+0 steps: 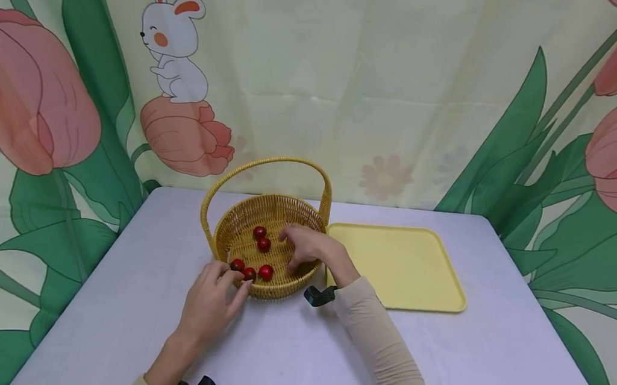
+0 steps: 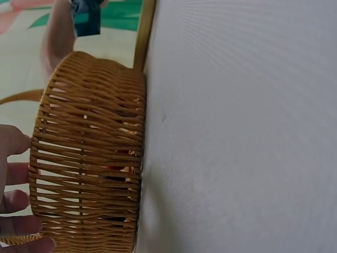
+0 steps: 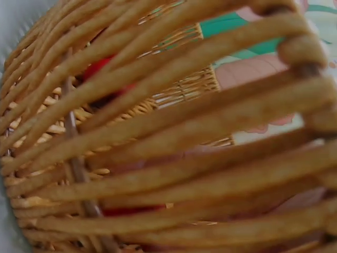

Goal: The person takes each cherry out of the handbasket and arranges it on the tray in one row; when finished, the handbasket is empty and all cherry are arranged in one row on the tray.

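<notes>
Right hand (image 1: 309, 247) had fingers and thumb spread inside a round golden wicker basket (image 1: 273, 292) toward the white-clothed table's (image 1: 290, 360) far edge, left hand (image 1: 210, 302) loosely touching its near-left side. Five shiny round red fruits (image 1: 266, 272) showed in there.

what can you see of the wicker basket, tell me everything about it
The basket looks woven from golden-brown wicker, round and shallow, with slatted sides and one tall arched handle standing up. It sits upright on the pale table, left of the yellow tray; whether those two touch is unclear. At least five red fruits lie on its floor. The left hand touches its near-left edge; the right hand reaches inside at the right, its contact unclear.
</notes>
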